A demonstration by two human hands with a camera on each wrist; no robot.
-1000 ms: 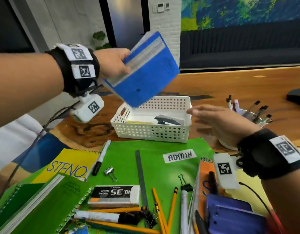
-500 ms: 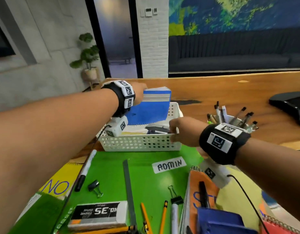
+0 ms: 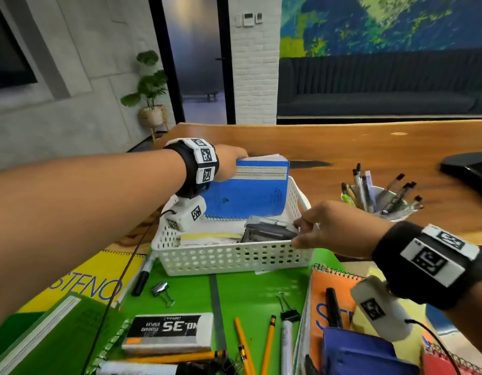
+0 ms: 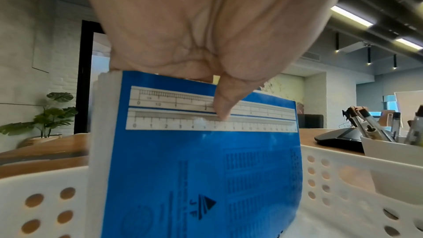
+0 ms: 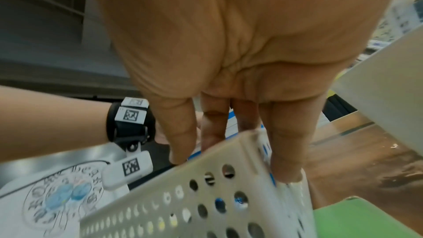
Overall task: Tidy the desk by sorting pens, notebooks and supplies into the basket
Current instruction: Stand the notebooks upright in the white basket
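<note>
Change since earlier frame: blue notebook [image 3: 248, 189] has come lower and now stands nearly upright inside the white basket [image 3: 229, 259]; my right hand [image 3: 326, 228] keeps its place at the basket's right end.

Left foreground: yellow steno pad [image 3: 80, 282], green notebook [image 3: 53, 339] and black marker [image 3: 142, 277] lie on the desk outside the basket, as I read it not yet sorted.

Left hand [image 3: 230, 163]: fingers curled over the notebook's top edge, thumb [image 4: 225, 104] pressed on the printed ruler of the cover. A firm pinch; the page block shows to the left of the cover.

Blue notebook, position: spiral edge downward, against the basket's far wall, behind the stapler [image 3: 269, 230] and a flat paper on the floor of the basket.

Right hand: fingers [image 5: 286, 151] extended down over the rim at the near right corner, some inside, one outside. I judge it steadies the basket; I see nothing gripped in it.

Right background: pen cup [image 3: 380, 198], just beyond the right hand.

Risk 1: released this upright, the notebook may topple forward onto the stapler, since only the far wall supports it.

Risk 2: a downward push could slide the light basket on the green folder [image 3: 250, 290] if the right hand lets go.
</note>
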